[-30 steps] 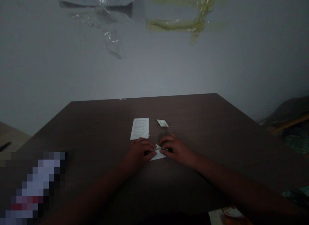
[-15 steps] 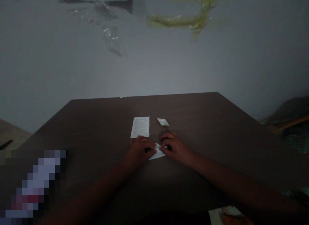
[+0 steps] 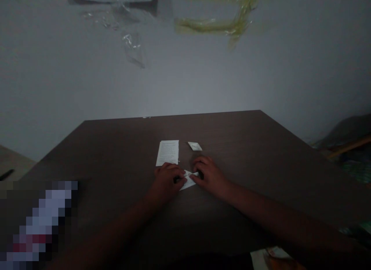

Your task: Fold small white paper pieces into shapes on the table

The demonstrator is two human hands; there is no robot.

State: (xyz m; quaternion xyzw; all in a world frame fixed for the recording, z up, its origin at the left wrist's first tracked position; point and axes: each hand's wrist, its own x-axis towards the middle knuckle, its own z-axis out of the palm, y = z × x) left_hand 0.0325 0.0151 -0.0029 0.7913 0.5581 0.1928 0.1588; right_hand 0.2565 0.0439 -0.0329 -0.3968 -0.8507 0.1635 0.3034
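Left hand (image 3: 167,181): lower centre; fingers curled, thumb close, pinching left side of paper (image 3: 190,182).
Sheet (image 3: 168,152): printed, just above that hand.
Paper: lower centre, creased, between hands.
Scrap (image 3: 195,146): right of centre.
Right hand (image 3: 211,175): fingers arched, thumb close, pinching paper's right side.

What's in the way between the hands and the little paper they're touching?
Nothing that I can see: the left hand and right hand both touch the little paper. The printed sheet and other scrap lie farther back.
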